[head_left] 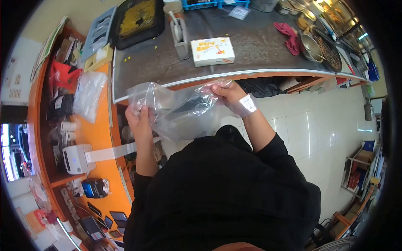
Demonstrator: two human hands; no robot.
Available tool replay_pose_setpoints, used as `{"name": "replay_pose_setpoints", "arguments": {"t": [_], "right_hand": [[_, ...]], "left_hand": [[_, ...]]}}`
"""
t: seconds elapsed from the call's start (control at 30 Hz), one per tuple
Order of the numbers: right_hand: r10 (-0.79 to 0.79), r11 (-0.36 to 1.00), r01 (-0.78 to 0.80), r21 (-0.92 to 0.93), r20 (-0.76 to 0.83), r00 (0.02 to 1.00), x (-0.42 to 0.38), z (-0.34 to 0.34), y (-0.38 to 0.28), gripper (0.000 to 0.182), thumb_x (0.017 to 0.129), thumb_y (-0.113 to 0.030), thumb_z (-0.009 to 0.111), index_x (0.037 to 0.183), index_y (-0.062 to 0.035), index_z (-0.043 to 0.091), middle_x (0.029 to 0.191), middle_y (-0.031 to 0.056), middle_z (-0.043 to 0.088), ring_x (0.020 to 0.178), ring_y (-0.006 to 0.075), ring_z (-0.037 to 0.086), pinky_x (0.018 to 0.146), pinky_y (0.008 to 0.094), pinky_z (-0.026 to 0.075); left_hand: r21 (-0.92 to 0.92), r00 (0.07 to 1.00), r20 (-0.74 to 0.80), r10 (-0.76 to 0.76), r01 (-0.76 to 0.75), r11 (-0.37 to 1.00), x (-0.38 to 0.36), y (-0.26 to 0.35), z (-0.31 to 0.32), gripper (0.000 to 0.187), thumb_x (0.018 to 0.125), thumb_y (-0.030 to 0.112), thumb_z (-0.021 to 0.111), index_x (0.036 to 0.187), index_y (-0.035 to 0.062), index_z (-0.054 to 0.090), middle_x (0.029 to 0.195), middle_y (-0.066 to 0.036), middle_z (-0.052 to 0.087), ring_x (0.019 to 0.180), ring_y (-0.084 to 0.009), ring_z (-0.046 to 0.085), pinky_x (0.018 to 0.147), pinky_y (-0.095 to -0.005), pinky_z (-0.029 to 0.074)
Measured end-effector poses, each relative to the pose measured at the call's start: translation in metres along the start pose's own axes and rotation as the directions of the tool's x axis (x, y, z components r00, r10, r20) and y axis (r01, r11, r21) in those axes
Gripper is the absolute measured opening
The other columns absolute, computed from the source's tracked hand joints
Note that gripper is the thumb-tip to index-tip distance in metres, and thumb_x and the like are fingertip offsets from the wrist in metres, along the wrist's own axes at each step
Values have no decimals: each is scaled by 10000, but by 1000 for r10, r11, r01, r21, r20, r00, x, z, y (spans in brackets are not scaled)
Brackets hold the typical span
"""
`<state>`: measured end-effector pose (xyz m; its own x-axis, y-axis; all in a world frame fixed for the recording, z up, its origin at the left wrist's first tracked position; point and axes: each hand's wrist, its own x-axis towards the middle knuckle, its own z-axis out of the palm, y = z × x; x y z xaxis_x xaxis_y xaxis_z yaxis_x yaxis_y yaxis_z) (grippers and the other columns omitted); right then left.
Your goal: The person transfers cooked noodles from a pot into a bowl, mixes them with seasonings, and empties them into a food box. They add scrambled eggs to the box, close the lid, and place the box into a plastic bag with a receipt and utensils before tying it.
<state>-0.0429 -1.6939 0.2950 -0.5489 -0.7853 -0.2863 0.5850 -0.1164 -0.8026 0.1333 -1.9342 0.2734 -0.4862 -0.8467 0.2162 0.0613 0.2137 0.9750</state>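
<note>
A clear plastic bag is stretched between my two hands, in front of the dark counter's edge. My left hand grips one side of it, thumb pressed against the film. On the other side, my right hand pinches the bag near its upper corner, the thumb on top. A white label or slip lies against my right wrist. Past the bag, on the counter, sits a closed white box with orange and yellow print. What is inside the bag, if anything, I cannot make out.
The dark counter carries a black tray with yellow food, a metal holder, a red cloth and a strainer. On the orange side counter are plastic bags and a white printer trailing paper.
</note>
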Motion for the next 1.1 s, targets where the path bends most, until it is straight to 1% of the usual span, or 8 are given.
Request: {"name": "replay_pose_setpoints", "arguments": {"t": [0.13,0.33,0.47,0.6,0.7,0.77,0.83,1.1], "right_hand": [[-202,969,186,-162,-84,976,17,29,20,112,789,-117,702,819,-34,633,796,48,658,686,115,611,657,232,476],[-191,808,198,-555,71,979,28,43,29,51,779,-7,636,735,0,660,735,53,677,676,91,604,664,245,489],[-95,984,79,161,92,991,42,-25,3,74,831,-71,618,871,-15,645,885,73,678,809,122,613,746,259,484],[-293,616,54,786,165,942,48,-120,-60,209,876,-236,585,960,-47,554,841,62,577,870,228,575,897,410,444],[-370,725,107,680,255,893,37,-151,-129,335,825,-211,657,1078,-66,493,971,27,534,911,150,511,874,314,406],[-432,876,467,-122,233,871,34,-166,-155,430,777,-164,703,1114,-82,449,1006,17,511,958,128,476,879,295,382],[-476,496,476,-727,231,849,37,-166,-171,418,678,-68,769,984,-79,485,884,22,514,875,99,491,799,252,394],[-858,294,309,-905,-107,503,73,-242,-213,299,768,57,618,617,-45,380,566,43,423,528,111,427,519,230,375]], "left_hand": [[508,978,-32,205,-160,846,-2,10,-11,408,818,134,672,1151,30,461,986,-56,535,783,-109,504,687,-218,434],[-77,586,621,-520,707,703,-16,36,64,117,859,155,638,892,61,578,877,-32,600,752,-105,567,603,-245,482],[-344,585,685,-434,785,516,-5,35,108,107,935,181,519,943,80,552,937,-57,621,839,-160,604,767,-354,528],[-596,648,569,-506,749,289,16,51,176,132,974,186,420,981,88,509,997,-66,590,923,-190,575,870,-416,483],[-639,678,678,-284,735,228,28,30,209,169,928,237,533,993,88,488,984,-56,550,929,-211,554,851,-363,465],[-412,815,559,-154,434,802,22,53,251,294,825,236,659,1002,87,478,968,-40,549,923,-198,548,840,-328,450],[58,864,499,67,-111,992,9,70,296,482,617,173,811,969,90,493,853,-12,566,808,-154,554,761,-285,453],[233,969,77,233,-244,941,49,38,343,114,747,-52,549,773,51,507,672,-2,528,640,-69,489,595,-218,418]]}}
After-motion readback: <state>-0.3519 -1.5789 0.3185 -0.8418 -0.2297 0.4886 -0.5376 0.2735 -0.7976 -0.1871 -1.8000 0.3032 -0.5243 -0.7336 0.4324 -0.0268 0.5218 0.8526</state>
